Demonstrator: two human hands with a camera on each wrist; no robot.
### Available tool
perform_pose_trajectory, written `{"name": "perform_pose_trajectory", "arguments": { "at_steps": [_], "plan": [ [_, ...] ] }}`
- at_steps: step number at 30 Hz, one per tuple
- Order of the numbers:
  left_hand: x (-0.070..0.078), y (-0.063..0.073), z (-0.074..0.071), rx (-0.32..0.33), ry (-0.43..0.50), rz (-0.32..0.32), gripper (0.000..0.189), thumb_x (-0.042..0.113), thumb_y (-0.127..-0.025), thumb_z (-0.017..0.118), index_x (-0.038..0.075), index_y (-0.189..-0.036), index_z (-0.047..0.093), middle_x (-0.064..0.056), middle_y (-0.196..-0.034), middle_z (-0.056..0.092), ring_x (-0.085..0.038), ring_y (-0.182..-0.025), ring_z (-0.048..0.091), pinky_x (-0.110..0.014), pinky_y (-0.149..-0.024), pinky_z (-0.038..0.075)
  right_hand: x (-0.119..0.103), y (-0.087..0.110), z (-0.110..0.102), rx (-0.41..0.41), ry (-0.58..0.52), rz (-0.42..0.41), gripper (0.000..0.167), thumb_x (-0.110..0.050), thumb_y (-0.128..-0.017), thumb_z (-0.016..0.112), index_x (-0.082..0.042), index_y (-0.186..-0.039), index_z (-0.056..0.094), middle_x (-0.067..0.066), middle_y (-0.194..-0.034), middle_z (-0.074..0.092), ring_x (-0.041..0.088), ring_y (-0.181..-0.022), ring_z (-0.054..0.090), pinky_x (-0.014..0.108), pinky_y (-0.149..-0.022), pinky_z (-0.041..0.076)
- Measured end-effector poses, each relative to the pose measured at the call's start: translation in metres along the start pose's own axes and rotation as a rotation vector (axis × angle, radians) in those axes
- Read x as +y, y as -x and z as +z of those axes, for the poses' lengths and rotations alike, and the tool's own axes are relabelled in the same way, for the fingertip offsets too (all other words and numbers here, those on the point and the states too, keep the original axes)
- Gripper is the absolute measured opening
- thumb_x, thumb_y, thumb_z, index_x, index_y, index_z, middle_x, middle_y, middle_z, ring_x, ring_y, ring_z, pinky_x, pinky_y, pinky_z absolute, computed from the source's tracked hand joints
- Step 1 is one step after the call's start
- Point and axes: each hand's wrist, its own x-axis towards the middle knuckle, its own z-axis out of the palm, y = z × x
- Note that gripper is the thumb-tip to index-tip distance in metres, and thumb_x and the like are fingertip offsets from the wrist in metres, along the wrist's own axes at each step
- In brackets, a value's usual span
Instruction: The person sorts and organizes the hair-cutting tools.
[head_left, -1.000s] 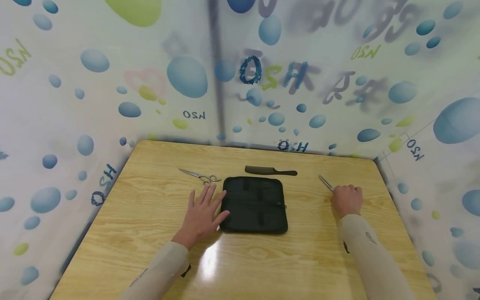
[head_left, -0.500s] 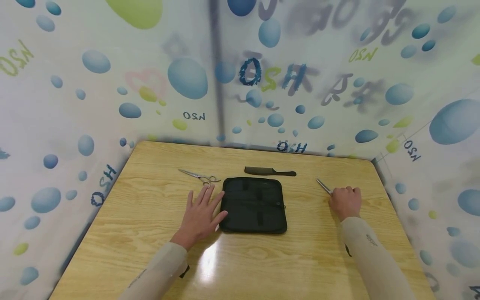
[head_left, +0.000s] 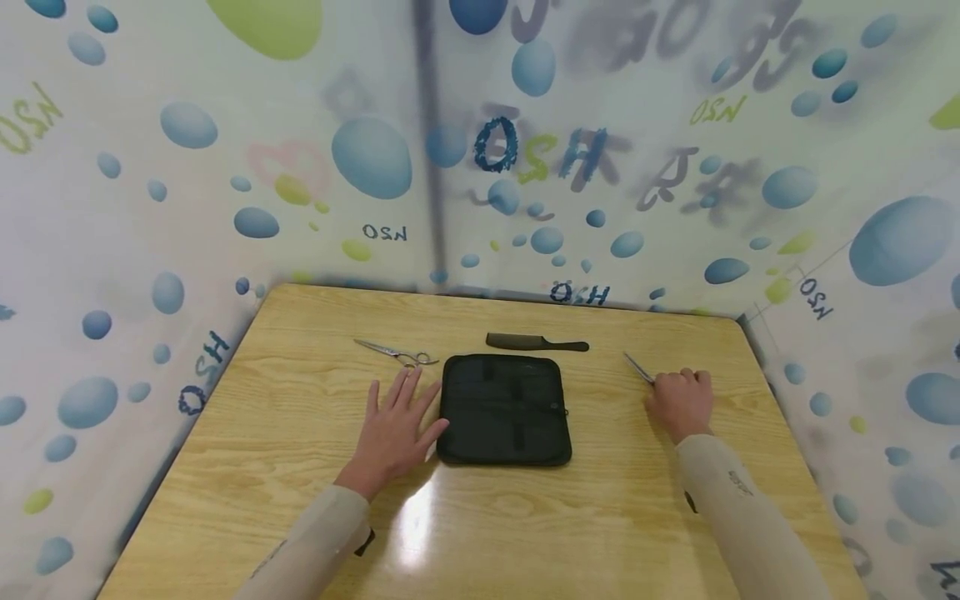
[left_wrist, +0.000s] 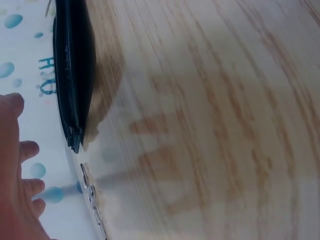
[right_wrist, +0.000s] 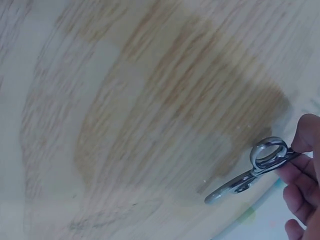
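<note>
Between the hands a black case (head_left: 504, 433) lies flat on the table, with a zipper pull at its right edge. My left hand (head_left: 390, 429) is at the case's left edge, fingers straight and spread, holding nothing. Just beyond its fingertips lies a pair of metal scissors (head_left: 390, 349). Farther right, my right hand (head_left: 681, 402) grips a second pair of metal scissors (head_left: 637, 367), which points up and left out of the fist. In the right wrist view, thumb and fingers pinch these scissors (right_wrist: 267, 157) beside a finger ring; the part inside the hand is hidden.
A black comb (head_left: 536, 342) with a handle lies behind the case. The wooden table (head_left: 510, 533) ends at a wall (head_left: 360, 83) patterned with blue and green drops, which also closes off both sides.
My right hand has shifted slightly left with the scissors in it. The left hand stays spread beside the case, and the head view has turned a little.
</note>
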Motion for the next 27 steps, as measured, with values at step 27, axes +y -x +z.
{"name": "perform_pose_trajectory", "arguments": {
  "at_steps": [27],
  "plan": [
    [0.008,-0.001,-0.001,0.003,-0.017,0.000,0.058,0.053,-0.098,0.045,0.024,-0.149,0.042,-0.012,-0.161,0.027,-0.032,-0.151,0.019,-0.064,-0.118,0.011,-0.075,0.001,-0.032,0.080,-0.127,-0.085,0.019,-0.017,-0.082,0.054,-0.015,-0.065,0.062,0.001,-0.062,0.063,0.025,-0.070,0.052,0.053,-0.092,0.038]
  ]
}}
